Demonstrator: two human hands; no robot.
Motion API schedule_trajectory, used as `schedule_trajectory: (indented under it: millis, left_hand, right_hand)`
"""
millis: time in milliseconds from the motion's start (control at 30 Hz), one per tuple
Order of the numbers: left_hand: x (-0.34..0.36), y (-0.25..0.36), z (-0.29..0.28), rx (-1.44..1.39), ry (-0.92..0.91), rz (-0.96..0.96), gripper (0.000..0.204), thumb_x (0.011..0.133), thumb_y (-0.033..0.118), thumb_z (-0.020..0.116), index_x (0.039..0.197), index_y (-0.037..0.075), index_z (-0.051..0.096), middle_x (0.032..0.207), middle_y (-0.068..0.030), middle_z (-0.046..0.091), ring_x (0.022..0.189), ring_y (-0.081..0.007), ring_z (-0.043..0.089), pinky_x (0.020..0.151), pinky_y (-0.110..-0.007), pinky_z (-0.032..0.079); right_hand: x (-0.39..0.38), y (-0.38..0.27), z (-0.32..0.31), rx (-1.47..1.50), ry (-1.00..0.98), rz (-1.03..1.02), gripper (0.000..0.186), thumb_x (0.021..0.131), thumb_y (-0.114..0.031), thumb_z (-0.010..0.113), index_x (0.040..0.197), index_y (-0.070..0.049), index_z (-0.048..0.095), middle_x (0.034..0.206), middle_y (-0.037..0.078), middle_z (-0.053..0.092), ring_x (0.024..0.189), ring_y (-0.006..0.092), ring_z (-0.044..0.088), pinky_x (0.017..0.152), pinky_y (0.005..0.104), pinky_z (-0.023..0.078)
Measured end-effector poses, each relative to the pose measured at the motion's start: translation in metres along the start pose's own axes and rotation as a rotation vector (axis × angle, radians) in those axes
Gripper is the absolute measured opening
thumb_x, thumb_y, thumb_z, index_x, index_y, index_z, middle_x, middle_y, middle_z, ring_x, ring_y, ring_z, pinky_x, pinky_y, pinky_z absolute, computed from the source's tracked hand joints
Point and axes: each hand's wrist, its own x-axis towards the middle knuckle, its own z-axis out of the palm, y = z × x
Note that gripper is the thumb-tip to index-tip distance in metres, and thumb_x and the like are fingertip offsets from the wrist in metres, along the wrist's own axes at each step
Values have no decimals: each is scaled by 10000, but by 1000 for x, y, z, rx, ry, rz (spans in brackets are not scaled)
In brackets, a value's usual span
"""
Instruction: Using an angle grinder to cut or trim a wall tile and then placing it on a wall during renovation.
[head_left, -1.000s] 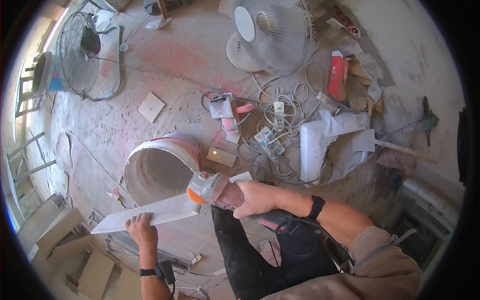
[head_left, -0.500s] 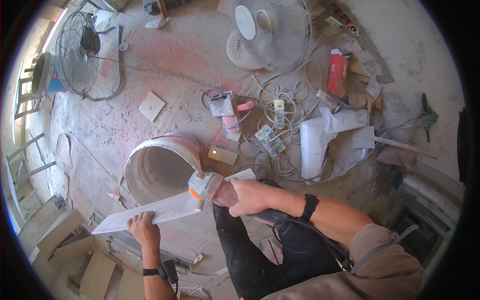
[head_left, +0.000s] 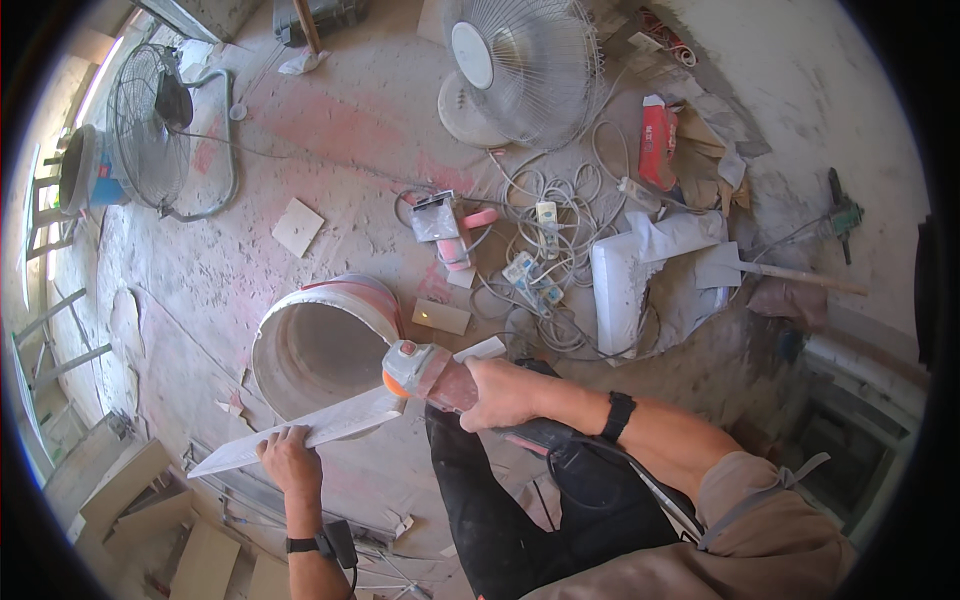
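Observation:
A long, pale tile strip lies slantwise in front of me, resting by the rim of a large dusty bucket that lies on its side. My left hand grips the strip's near edge toward its left end, fingers bent over the top. Wrapped around the body of an angle grinder, my right hand holds it over the strip's right part. The grinder's orange disc is at the strip's upper edge; whether they touch I cannot tell. Behind the grinder, the strip's far end pokes out.
Tangled cables and power strips lie beyond my right hand, beside a pink-handled tool. Two fans, a white one and a black one, stand farther off. Cut boards lean at lower left.
The tile strip has tipped, so its face looks narrower, and its left end sits slightly lower. The grinder has shifted a little to the right. Both hands keep their hold.

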Motion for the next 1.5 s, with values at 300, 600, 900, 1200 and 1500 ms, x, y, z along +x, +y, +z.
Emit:
schedule_trajectory:
  millis: [300,600,900,1200,1500]
  left_hand:
    - [4,-4,-2,-4,-47,8,163,777,36,650,849,139,754,871,-68,734,884,-295,670,882,-432,435]
    - [4,0,-4,1,-54,0,153,761,34,673,850,129,754,877,-79,732,894,-297,670,867,-434,438]
    - [3,-2,-3,-10,-37,23,142,769,38,668,852,128,741,879,-72,729,889,-291,671,846,-426,428]
    - [3,2,-5,-18,-19,23,150,772,29,647,843,125,739,869,-72,728,877,-296,671,844,-428,430]
    - [4,0,-4,-45,-8,19,154,777,32,629,838,121,738,864,-74,732,861,-300,673,844,-427,435]
  right_hand:
    - [-2,3,0,29,-6,-13,659,697,-312,770,1124,134,539,1054,340,662,1021,445,668,895,450,531]
    - [2,-4,-12,-31,-15,20,697,692,-304,765,1154,150,507,1060,372,649,1027,458,675,874,454,543]
    - [2,-10,-2,-102,9,32,616,696,-290,761,1109,111,542,1023,341,669,999,471,668,876,461,537]
    - [0,-26,-6,-277,15,46,618,740,-292,719,1142,133,519,1046,354,669,1047,471,665,893,493,533]
    - [-2,-50,-11,-332,-34,127,625,729,-271,730,1153,137,522,1039,349,677,1025,469,675,858,485,546]
